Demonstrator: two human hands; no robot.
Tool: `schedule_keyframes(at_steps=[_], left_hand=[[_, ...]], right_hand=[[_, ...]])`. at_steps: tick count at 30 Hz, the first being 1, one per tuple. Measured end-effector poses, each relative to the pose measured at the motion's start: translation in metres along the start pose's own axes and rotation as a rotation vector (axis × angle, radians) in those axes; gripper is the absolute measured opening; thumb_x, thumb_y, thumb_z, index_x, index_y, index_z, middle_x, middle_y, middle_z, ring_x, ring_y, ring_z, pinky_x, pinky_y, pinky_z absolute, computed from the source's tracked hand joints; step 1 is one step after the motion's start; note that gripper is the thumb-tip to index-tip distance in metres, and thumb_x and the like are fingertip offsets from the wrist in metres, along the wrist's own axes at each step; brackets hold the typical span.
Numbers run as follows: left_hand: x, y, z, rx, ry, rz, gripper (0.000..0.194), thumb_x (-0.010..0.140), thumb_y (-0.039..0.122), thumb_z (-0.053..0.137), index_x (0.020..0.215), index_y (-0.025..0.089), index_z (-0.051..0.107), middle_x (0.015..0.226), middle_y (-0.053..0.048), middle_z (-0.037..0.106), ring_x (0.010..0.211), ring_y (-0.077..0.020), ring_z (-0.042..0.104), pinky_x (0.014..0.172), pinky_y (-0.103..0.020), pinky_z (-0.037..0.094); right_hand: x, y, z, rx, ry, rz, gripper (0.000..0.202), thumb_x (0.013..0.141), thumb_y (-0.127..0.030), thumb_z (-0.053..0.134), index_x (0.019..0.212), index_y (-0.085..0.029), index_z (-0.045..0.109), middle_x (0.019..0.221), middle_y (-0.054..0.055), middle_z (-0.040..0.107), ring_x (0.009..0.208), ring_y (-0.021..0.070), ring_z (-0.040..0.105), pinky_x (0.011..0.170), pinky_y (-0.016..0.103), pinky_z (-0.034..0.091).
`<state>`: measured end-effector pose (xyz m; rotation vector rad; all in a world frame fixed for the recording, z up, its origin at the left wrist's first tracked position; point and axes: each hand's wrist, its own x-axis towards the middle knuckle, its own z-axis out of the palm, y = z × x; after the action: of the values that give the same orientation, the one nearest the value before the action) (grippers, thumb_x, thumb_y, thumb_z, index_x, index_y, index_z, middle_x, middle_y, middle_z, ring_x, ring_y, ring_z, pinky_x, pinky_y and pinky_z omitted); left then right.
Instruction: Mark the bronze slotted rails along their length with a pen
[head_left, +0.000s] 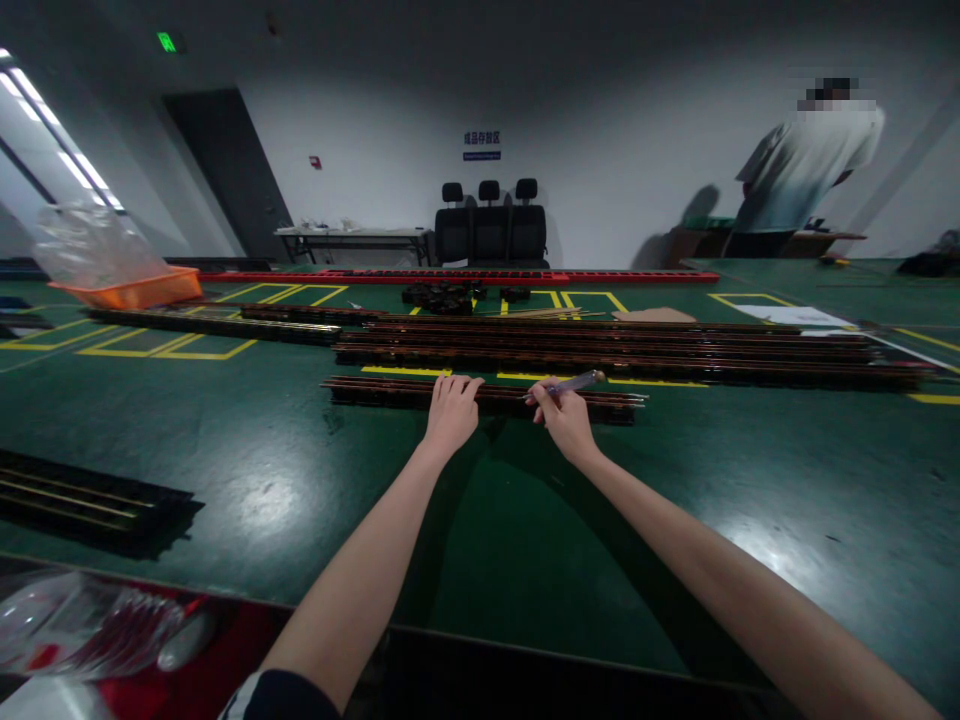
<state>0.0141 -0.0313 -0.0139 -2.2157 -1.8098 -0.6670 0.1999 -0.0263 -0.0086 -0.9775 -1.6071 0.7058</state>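
Note:
A short dark strip with copper-coloured rods along it (502, 397), like a piece of track, lies crosswise on the green table before me. My left hand (454, 408) is over its middle, fingers bent across the far edge; the thumb is hidden. To the right, my right hand (562, 415) is closed around a screwdriver (576, 383) with a clear handle. The handle points up and right, and the shaft slants down left towards the strip. Whether its tip touches the strip cannot be made out. Thin metal rod ends stick out at the strip's right end.
Longer dark strips (622, 345) lie just behind. More strips (90, 500) are at the near left. An orange basket (142, 288) holds clear plastic bags. Black parts (439, 296) sit before a long red rail (450, 276). A person (810, 170) stands at the back right.

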Motion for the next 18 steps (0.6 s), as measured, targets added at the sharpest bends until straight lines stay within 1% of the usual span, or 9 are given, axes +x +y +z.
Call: schedule_keyframes(at_steps=[9, 13, 18], left_hand=[[0.0008, 0.0014, -0.0014, -0.019, -0.042, -0.024, 0.046, 0.084, 0.007, 0.035, 0.125, 0.017, 0.055, 0.124, -0.01, 0.06, 0.125, -0.025, 0.047, 0.115, -0.05, 0.026], [0.0007, 0.0016, -0.0015, -0.021, -0.035, -0.024, 0.047, 0.084, 0.007, 0.036, 0.125, 0.017, 0.056, 0.123, -0.011, 0.06, 0.125, -0.0258, 0.047, 0.115, -0.051, 0.026], [0.0005, 0.0012, -0.0007, -0.031, -0.018, -0.015, 0.047, 0.084, 0.007, 0.035, 0.124, 0.019, 0.056, 0.123, -0.011, 0.061, 0.123, -0.0262, 0.049, 0.113, -0.054, 0.028]], right_hand=[[-0.0006, -0.0001, -0.0005, 0.011, 0.009, 0.016, 0.046, 0.082, -0.062, 0.049, 0.079, -0.017, 0.058, 0.074, 0.006, 0.066, 0.05, 0.0127, 0.056, 0.048, 0.027, 0.048], [-0.0004, 0.0001, -0.0002, 0.013, 0.013, 0.015, 0.045, 0.082, -0.061, 0.049, 0.078, -0.017, 0.058, 0.074, 0.007, 0.066, 0.05, 0.0127, 0.056, 0.048, 0.027, 0.048], [-0.0005, -0.0001, -0.0001, 0.019, 0.011, 0.022, 0.046, 0.081, -0.063, 0.049, 0.078, -0.018, 0.058, 0.073, 0.006, 0.065, 0.05, 0.0128, 0.056, 0.048, 0.027, 0.048]])
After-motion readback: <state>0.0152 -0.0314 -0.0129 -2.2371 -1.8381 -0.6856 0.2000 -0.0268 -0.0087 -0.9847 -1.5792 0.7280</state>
